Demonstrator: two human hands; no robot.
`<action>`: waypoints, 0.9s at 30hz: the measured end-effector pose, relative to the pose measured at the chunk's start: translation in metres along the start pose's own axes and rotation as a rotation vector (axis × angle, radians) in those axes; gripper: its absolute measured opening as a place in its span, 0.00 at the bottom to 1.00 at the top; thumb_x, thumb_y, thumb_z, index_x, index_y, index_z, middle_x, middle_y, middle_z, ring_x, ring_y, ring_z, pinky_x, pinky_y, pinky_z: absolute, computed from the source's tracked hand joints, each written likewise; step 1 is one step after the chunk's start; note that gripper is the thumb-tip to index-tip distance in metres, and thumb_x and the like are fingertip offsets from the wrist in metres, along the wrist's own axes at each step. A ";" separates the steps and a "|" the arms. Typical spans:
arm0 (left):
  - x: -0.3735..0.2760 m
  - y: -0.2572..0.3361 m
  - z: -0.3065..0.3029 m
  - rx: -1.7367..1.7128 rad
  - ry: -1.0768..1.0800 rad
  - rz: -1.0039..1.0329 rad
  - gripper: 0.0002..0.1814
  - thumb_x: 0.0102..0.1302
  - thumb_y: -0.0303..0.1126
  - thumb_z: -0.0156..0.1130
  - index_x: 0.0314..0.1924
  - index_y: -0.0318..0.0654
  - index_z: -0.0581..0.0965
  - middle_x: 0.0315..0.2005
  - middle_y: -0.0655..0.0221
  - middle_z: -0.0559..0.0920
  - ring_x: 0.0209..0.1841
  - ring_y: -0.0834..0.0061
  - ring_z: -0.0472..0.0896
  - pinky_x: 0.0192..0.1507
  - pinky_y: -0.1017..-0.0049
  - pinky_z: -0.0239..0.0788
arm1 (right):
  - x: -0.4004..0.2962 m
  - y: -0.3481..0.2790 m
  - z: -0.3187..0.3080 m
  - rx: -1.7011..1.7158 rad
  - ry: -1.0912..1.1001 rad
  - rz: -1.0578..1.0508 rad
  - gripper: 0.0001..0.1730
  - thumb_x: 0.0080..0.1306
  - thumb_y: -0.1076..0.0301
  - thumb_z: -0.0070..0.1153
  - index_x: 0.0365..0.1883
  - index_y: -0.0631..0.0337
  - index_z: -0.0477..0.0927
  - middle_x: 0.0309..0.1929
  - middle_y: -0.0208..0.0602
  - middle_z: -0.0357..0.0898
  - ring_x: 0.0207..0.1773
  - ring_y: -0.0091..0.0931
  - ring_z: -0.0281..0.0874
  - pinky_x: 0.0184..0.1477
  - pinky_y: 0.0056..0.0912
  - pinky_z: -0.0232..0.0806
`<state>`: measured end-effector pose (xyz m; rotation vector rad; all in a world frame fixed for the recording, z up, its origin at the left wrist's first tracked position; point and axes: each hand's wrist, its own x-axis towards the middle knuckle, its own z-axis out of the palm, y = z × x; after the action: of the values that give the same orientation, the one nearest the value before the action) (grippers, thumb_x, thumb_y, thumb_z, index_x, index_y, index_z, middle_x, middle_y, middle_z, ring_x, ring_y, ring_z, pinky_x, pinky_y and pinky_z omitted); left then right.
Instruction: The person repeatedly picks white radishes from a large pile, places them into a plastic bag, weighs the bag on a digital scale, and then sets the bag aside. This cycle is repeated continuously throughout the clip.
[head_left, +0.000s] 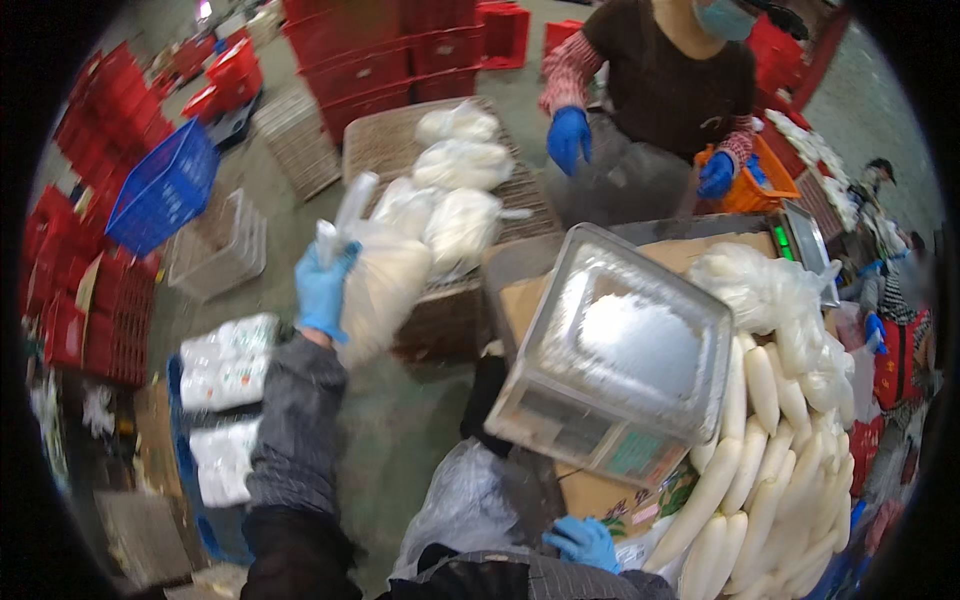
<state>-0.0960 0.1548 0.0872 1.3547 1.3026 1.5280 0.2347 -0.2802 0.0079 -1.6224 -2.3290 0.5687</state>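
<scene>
My left hand (325, 289), in a light blue glove, holds the gathered neck of a filled clear plastic bag (382, 281) of whitish contents, left of the crate. My right hand (583, 541), in a matching glove, rests low beside the cardboard at the table's near edge; its fingers are partly hidden. In front of me stands a weighing scale (637, 337) with a wet metal pan. Peeled white radishes (772, 480) are piled to its right, with filled clear bags (739, 289) above them. Several more filled bags (465, 225) lie on a brown plastic crate (382, 142).
A co-worker in blue gloves (570, 140) stands across the table by an orange basket (769, 180). Red crates (382, 67) are stacked behind. A blue crate (163, 187) tilts at left, above white-wrapped packs (229, 367). Clear plastic bags (469, 502) hang near my waist.
</scene>
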 end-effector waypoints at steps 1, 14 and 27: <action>0.034 -0.007 0.012 0.056 -0.009 0.052 0.10 0.58 0.30 0.66 0.39 0.35 0.79 0.32 0.74 0.81 0.33 0.84 0.72 0.38 0.80 0.65 | 0.003 0.005 -0.004 0.006 -0.036 -0.006 0.23 0.52 0.66 0.53 0.49 0.42 0.78 0.54 0.32 0.71 0.56 0.29 0.71 0.52 0.42 0.63; 0.102 -0.234 0.127 1.181 -0.827 -0.148 0.48 0.53 0.39 0.69 0.68 0.34 0.52 0.68 0.54 0.53 0.71 0.57 0.50 0.70 0.68 0.45 | 0.023 -0.003 -0.056 0.294 0.033 0.122 0.25 0.60 0.60 0.52 0.56 0.59 0.71 0.53 0.46 0.72 0.57 0.39 0.68 0.58 0.42 0.60; -0.225 -0.256 0.002 0.944 -0.724 -0.186 0.34 0.51 0.34 0.64 0.60 0.36 0.68 0.57 0.48 0.71 0.59 0.48 0.68 0.62 0.60 0.58 | 0.007 0.010 -0.028 0.261 -0.022 0.062 0.27 0.59 0.59 0.49 0.59 0.44 0.70 0.60 0.32 0.68 0.60 0.28 0.67 0.58 0.38 0.59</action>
<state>-0.0768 0.0058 -0.2193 1.9955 1.6162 0.1452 0.2521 -0.2660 0.0289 -1.5766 -2.1196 0.8680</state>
